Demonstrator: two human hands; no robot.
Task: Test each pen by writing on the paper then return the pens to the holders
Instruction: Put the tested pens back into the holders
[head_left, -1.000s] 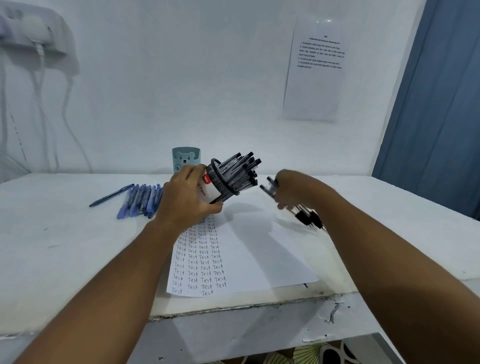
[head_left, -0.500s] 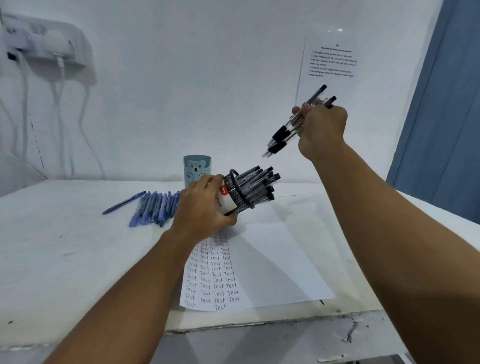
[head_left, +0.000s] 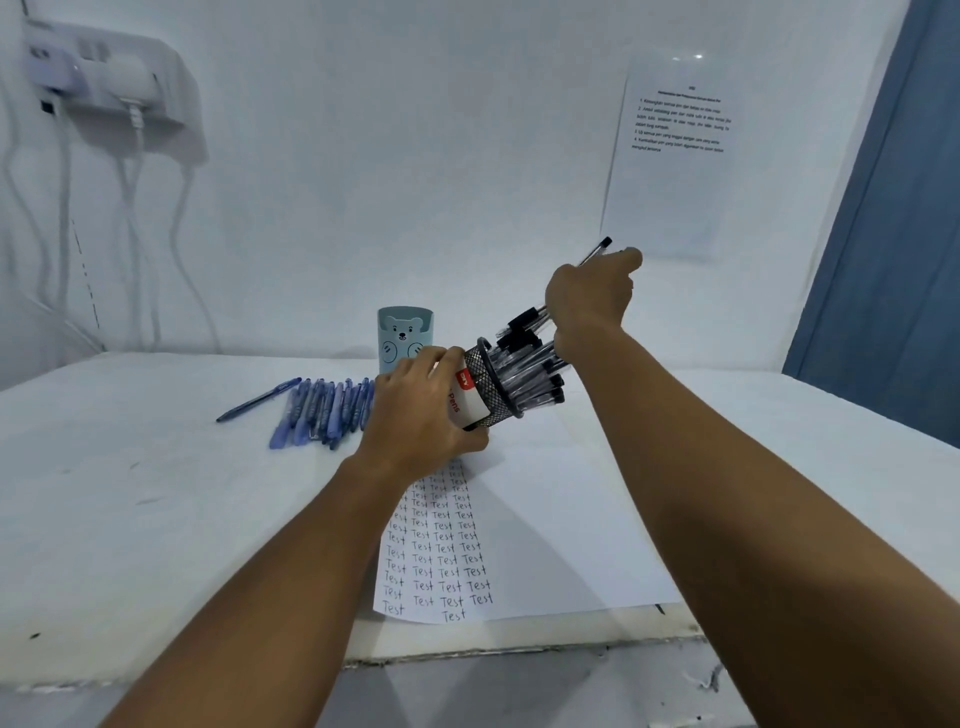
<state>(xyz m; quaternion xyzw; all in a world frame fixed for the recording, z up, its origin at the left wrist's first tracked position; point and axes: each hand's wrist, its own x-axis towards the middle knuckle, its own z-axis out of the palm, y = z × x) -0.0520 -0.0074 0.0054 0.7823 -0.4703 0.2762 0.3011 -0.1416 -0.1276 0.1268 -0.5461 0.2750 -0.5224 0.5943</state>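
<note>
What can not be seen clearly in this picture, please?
- Mesh holder, head view: base hidden by the left hand.
- Pens in the right hand: their count is hidden by the fingers.
- Wall notice: text too small.
- Bear cup: inside not visible.

Black mesh metal pen holder (head_left: 485, 389): tilted right, above paper, full of clear black-capped pens (head_left: 535, 371).
Light blue bear-print holder (head_left: 404, 338): upright by the wall.
Blue pens (head_left: 327, 408): in a row on the counter.
White paper sheet (head_left: 545, 530): flat, columns of "Test".
</note>
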